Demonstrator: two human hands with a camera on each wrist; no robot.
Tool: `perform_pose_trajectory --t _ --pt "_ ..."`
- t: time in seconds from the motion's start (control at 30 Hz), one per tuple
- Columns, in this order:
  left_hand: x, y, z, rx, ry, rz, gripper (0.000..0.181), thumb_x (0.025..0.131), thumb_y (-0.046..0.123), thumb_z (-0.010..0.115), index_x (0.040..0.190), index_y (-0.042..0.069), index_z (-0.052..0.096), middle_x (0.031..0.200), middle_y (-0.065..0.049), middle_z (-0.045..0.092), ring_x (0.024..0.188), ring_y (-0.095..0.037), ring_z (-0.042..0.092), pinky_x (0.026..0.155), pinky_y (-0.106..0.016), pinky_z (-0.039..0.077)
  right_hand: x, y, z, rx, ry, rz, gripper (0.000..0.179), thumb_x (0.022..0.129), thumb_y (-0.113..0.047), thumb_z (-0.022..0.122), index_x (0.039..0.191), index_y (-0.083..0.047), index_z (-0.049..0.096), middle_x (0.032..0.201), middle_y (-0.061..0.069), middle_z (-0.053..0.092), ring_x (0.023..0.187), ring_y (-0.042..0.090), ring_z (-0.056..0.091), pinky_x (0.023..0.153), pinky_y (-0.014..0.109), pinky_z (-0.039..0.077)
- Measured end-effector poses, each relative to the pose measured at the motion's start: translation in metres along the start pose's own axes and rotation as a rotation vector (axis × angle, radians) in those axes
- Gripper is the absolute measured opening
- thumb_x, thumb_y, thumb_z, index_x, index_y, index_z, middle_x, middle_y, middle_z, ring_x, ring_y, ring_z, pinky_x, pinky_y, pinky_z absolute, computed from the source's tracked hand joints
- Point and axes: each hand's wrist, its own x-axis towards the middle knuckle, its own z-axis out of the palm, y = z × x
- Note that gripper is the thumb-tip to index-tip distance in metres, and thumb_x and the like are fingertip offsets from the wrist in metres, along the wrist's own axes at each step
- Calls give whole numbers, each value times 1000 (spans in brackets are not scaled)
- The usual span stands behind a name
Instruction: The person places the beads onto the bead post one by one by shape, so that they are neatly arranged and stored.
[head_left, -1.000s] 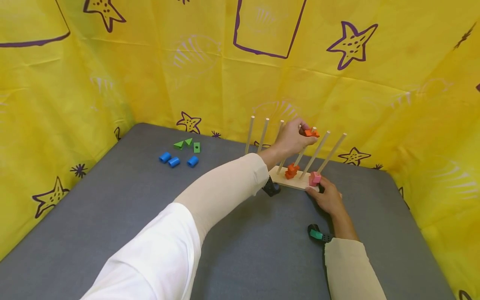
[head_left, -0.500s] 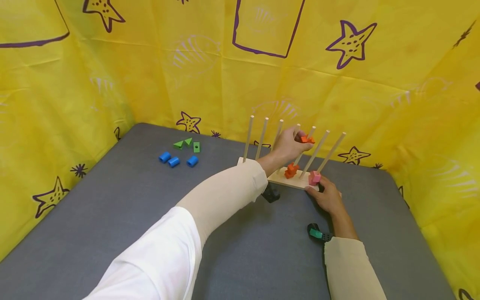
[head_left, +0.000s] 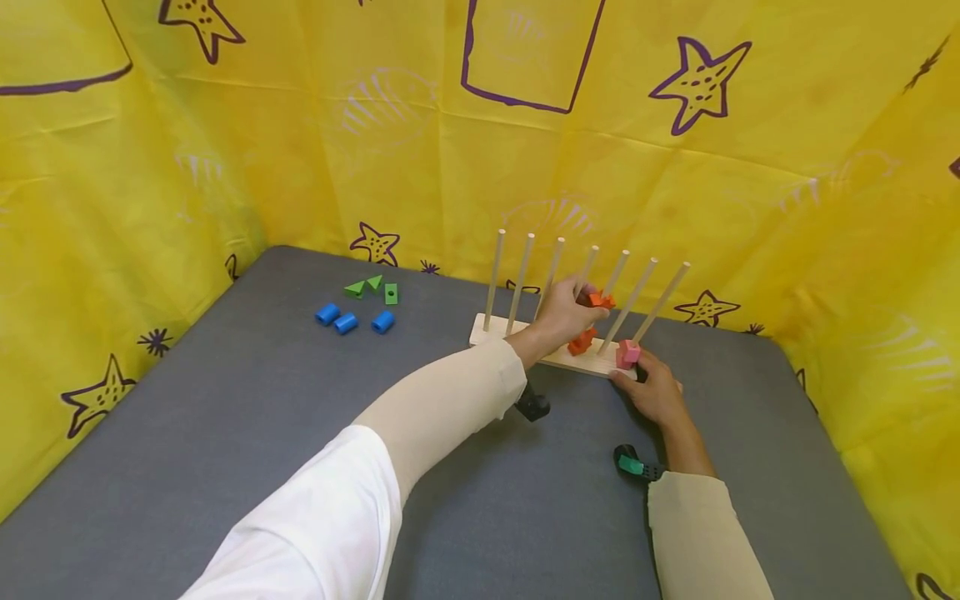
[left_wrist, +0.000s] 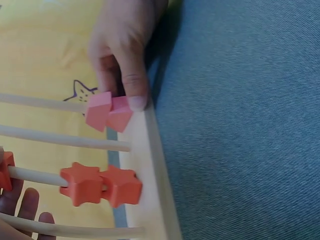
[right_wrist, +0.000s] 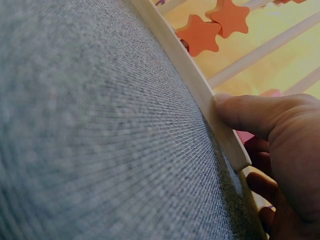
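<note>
Nearest, at about five o'clock on the grey surface (head_left: 225,433), the right hand (head_left: 656,392) gripped the end of the wooden base (head_left: 592,363), thumb pressed on its edge and fingers (left_wrist: 131,75) curled behind it beside the pink blocks (head_left: 627,353); that hold appeared to steady the rack. Beyond, toward one o'clock, the left hand (head_left: 564,310) pinched an orange star block (head_left: 599,299) threaded partway down a dowel (head_left: 615,275), above two orange stars (head_left: 581,341) stacked at that peg's foot. Seven slanted dowels rose from the base, likely guiding each shape down by its hole. Farther off at eleven o'clock lay three blue cylinders (head_left: 354,319) and three green pieces (head_left: 373,288), well apart from the rack. Behind stood a yellow backdrop (head_left: 300,125) printed with purple stars; no readable writing or brand showed.
</note>
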Motion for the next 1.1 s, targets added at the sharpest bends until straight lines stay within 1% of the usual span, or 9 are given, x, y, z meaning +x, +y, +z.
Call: perform_pose_trajectory --t 0.17,0.3,0.5,0.6,0.73,0.8,0.93,1.0,1.1 --pt "-1 -8 1 1 7 -1 27 80 5 80 98 5 59 89 -5 61 79 -14 59 66 -22 52 -1 0 0 1 6 -12 48 92 -24 68 129 1 55 136 26 48 124 48 41 91 68 20" --pt "-1 -16 2 15 13 -19 26 80 5 80 96 6 59 88 -3 60 80 -13 58 69 -22 51 -1 -1 0 -3 -4 1 50 92 -25 68 132 1 53 139 26 46 127 47 39 92 68 19" --pt "-2 -28 1 32 14 -13 23 79 5 80 91 7 60 83 0 59 78 -13 58 68 -24 52 -2 -1 1 -16 -5 10 52 92 -27 67 133 1 52 140 26 44 128 48 38 93 69 19" --pt "-5 -32 0 60 14 -16 22 80 8 80 90 9 60 82 0 60 79 -13 57 68 -24 50 -2 -1 1 -11 0 3 50 92 -26 67 132 1 53 139 26 45 127 48 39 93 69 19" --pt "-8 -36 -3 93 21 -32 21 81 10 80 91 11 61 85 3 61 80 -13 57 67 -25 49 -1 -2 1 -7 -2 -1 49 92 -25 67 131 1 54 139 26 46 127 47 39 93 69 19" --pt "-9 -37 -3 93 26 -36 20 81 10 79 91 10 62 88 3 62 82 -13 57 68 -25 49 -1 -1 1 -11 -3 1 49 92 -25 67 132 1 53 139 26 45 127 47 38 94 68 19" --pt "-11 -38 -4 92 34 -42 21 82 9 78 96 10 63 100 -3 66 92 -17 58 74 -27 49 0 -1 0 -17 -10 11 51 92 -26 67 134 1 52 141 26 43 128 47 37 94 68 18" --pt "-14 -40 -5 96 33 -42 25 82 10 78 103 9 64 108 -7 66 99 -20 59 78 -30 49 0 -2 0 -19 -14 15 53 93 -27 66 134 2 51 141 26 43 129 48 36 94 69 18" --pt "-19 -42 -7 113 36 -30 37 82 10 78 116 7 64 115 -8 65 106 -22 58 84 -33 48 0 0 -1 -18 -16 18 54 93 -27 66 135 2 50 141 26 43 129 48 36 94 69 18"
